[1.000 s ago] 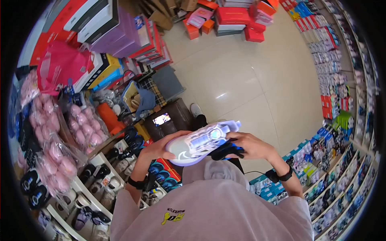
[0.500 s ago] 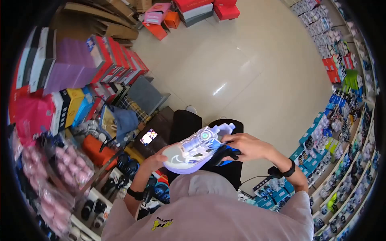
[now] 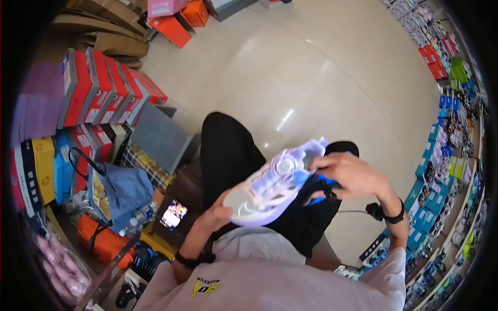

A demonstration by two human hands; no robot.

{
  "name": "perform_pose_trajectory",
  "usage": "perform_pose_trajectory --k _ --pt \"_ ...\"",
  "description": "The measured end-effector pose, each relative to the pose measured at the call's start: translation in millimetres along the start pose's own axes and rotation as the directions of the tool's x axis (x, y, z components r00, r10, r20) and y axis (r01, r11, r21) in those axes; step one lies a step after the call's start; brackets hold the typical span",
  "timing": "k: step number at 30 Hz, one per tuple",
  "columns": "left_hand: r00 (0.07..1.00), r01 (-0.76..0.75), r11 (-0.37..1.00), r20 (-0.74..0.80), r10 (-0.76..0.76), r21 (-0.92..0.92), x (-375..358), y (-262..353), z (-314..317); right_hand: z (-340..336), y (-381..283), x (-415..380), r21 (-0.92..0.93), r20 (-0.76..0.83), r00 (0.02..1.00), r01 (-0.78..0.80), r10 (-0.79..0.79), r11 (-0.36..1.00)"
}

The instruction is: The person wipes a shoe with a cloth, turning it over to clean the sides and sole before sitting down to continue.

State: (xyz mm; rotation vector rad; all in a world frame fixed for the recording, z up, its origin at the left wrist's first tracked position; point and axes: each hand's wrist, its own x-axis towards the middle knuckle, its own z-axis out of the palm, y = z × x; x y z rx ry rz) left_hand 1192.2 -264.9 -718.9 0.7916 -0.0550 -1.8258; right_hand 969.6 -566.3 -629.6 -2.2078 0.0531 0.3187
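A white and lavender sneaker (image 3: 270,189) with a round dial on its upper lies tilted across my lap, its toe pointing left. My left hand (image 3: 215,217) is wrapped round the toe end. At the heel end, my right hand (image 3: 353,175) grips the shoe near its collar. Under that hand hangs a black and blue item (image 3: 322,187), pressed close to the shoe; its kind is not clear. My right fingertips are partly hidden at the shoe's opening. Both hands wear dark wristbands.
Stacked red and grey shoeboxes (image 3: 104,93) rise at the left. A blue bag (image 3: 122,189) and a lit phone (image 3: 174,214) lie nearby. Display shelves (image 3: 441,233) of shoes curve along the right. Orange boxes (image 3: 171,32) sit on the tiled floor (image 3: 290,67) at the back.
The view has shifted, and my knees are spread wider. Both hands and the sneaker have moved right in view, with the sneaker tilted more steeply. Both hands still hold it.
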Motion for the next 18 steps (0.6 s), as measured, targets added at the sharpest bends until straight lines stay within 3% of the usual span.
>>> perform_pose_trajectory --k 3,5,7,9,11,13,14,15,17,18 --pt "0.999 -0.033 0.998 0.009 0.034 -0.054 -23.6 -17.8 -17.5 34.7 -40.0 -5.0 -0.066 -0.124 0.992 -0.022 0.013 0.998" --pt "0.982 -0.191 0.977 -0.014 0.19 -0.092 -38.5 -26.4 -11.0 47.2 -68.5 -10.4 -0.132 -0.181 0.983 -0.058 0.034 0.99" --pt "0.966 -0.258 0.949 -0.072 0.249 -0.184 -53.1 -27.4 -6.2 61.8 -81.8 -18.7 -0.158 -0.342 0.937 -0.129 0.068 0.979" --pt "0.926 -0.371 0.928 -0.094 0.366 -0.038 -73.2 -34.4 -26.3 66.2 -91.6 -24.3 -0.076 -0.44 0.884 -0.209 0.155 0.975" --pt "0.763 -0.384 0.831 -0.369 0.531 0.403 -107.1 -47.6 -38.7 81.0 -74.2 -33.9 -0.229 -0.672 0.741 -0.188 -0.015 0.955" --pt "0.509 -0.136 0.623 -0.485 0.711 0.77 -131.5 -68.2 -69.6 76.4 -69.0 -35.3 0.02 -0.721 0.666 -0.252 0.189 0.968" --pt "0.382 0.075 0.412 -0.408 0.829 0.908 -146.4 -72.0 -81.6 79.9 -68.9 -35.0 0.045 -0.792 0.569 -0.31 0.223 0.95" --pt "0.324 0.29 0.201 -0.294 0.899 0.936 -159.8 -79.0 -99.7 73.1 -77.9 -27.3 0.104 -0.755 0.624 -0.192 0.203 0.976" --pt "0.305 0.566 0.048 -0.263 0.915 0.823 -183.2 -89.6 -123.3 68.1 -65.2 -23.0 0.122 -0.762 0.625 -0.119 0.17 0.985" --pt "0.336 0.544 0.043 -0.265 0.904 0.838 -192.3 -91.9 -137.3 67.5 -72.3 -19.2 0.343 -0.744 0.581 -0.091 0.33 0.935"
